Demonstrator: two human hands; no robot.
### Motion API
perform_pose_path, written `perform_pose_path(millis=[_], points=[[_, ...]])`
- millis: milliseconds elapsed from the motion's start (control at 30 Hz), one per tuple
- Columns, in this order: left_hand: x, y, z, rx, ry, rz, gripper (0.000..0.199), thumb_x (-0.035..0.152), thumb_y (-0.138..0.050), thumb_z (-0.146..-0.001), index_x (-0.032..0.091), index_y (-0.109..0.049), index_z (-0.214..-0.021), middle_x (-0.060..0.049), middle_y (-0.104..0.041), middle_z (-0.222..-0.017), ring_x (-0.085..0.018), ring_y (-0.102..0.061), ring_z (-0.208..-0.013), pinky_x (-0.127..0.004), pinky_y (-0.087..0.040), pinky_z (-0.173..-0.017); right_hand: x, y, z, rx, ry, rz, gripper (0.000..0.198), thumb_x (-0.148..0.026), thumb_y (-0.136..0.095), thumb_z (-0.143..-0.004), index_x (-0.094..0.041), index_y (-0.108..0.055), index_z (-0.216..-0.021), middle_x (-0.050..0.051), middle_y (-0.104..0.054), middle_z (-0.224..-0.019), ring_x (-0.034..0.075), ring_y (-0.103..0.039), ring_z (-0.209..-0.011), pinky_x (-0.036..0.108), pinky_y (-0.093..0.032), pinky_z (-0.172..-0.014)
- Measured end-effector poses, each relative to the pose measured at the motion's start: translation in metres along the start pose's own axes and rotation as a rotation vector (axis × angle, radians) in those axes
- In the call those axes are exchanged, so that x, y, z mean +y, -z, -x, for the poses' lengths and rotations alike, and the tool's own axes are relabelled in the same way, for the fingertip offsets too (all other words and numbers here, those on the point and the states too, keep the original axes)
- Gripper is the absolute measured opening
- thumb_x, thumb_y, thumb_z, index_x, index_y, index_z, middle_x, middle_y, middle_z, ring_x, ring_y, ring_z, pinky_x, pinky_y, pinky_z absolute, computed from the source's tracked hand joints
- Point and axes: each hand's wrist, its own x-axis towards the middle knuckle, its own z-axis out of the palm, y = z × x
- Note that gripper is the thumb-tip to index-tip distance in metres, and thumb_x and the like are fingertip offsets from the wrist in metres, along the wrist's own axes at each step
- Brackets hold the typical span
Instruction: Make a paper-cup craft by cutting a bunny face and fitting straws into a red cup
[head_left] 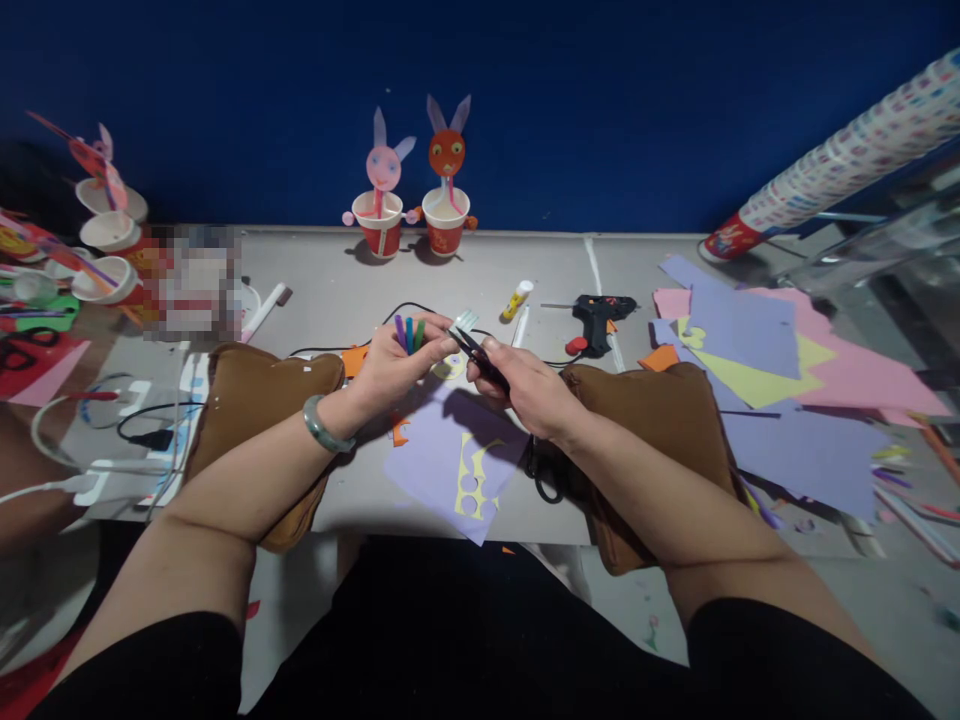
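My left hand (pixel 409 362), with a jade-coloured bangle on its wrist, is closed around several slim coloured sticks that look like markers (pixel 409 334), purple, blue and green. Its fingertips meet a small pale piece with pointed ends (pixel 466 320). My right hand (pixel 521 385) grips a slim black tool (pixel 480 358), whose tip touches or overlaps the left fingertips; its kind is unclear. Below both hands lie a purple sheet (pixel 427 470) and a yellow paper scrap (pixel 471 480) with round holes. A yellow paper circle (pixel 450 367) shows just under the hands.
Two paper cups with rabbit figures (pixel 381 225) stand at the back. A hot glue gun (pixel 596 325) and a glue stick (pixel 517 300) lie behind my hands. Brown cushions (pixel 262 400) lie under both forearms. Coloured paper (pixel 750 335) and a cup stack (pixel 840 160) are right; power strips (pixel 165 460) left.
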Motion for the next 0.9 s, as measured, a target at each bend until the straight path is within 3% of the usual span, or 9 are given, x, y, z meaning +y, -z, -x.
perform_pose_path(millis=[100,233,433,733,900], points=[[-0.001,0.001,-0.001,0.012,-0.035,0.029,0.034,0.050,-0.082,-0.083,0.019,-0.075,-0.070,-0.009,-0.074,-0.101,-0.012,-0.060,-0.074,-0.023,-0.040,-0.054,-0.002,0.001,0.000,-0.007,-0.004,-0.039,0.056,-0.075,-0.051,-0.093,-0.021,-0.058,-0.081,-0.008,-0.035,-0.053,0.009,-0.024,-0.048,0.026,-0.019,-0.047],[-0.006,0.001,-0.001,0.042,-0.019,0.082,0.034,0.053,-0.084,-0.080,0.020,-0.076,-0.077,-0.008,-0.073,-0.107,-0.006,-0.048,-0.057,-0.024,-0.035,-0.047,-0.003,0.001,0.000,-0.008,0.006,-0.048,0.057,-0.076,-0.052,-0.092,-0.021,-0.059,-0.080,-0.008,-0.035,-0.052,0.008,-0.024,-0.047,0.026,-0.019,-0.047],[-0.005,0.001,0.001,0.037,0.028,0.153,0.038,0.057,-0.083,-0.078,0.020,-0.076,-0.078,-0.007,-0.071,-0.110,-0.002,-0.038,-0.049,-0.024,-0.033,-0.044,-0.003,0.000,0.000,0.000,0.009,0.004,0.059,-0.077,-0.052,-0.093,-0.020,-0.059,-0.080,-0.007,-0.037,-0.055,0.008,-0.026,-0.048,0.026,-0.017,-0.047],[-0.012,0.002,-0.004,0.100,-0.017,0.174,0.042,0.058,-0.089,-0.072,0.019,-0.073,-0.072,-0.005,-0.072,-0.102,0.000,-0.037,-0.046,-0.022,-0.028,-0.039,-0.003,0.001,0.001,0.085,0.131,0.129,0.063,-0.079,-0.057,-0.089,-0.018,-0.061,-0.073,-0.004,-0.040,-0.059,0.009,-0.033,-0.054,0.025,-0.023,-0.049],[-0.014,0.003,-0.004,0.094,-0.035,0.167,0.037,0.055,-0.087,-0.076,0.020,-0.074,-0.072,-0.005,-0.072,-0.100,-0.002,-0.043,-0.048,-0.023,-0.031,-0.040,-0.002,0.001,0.000,0.119,0.163,0.138,0.063,-0.080,-0.058,-0.088,-0.019,-0.061,-0.072,-0.005,-0.040,-0.057,0.009,-0.033,-0.054,0.026,-0.023,-0.049]])
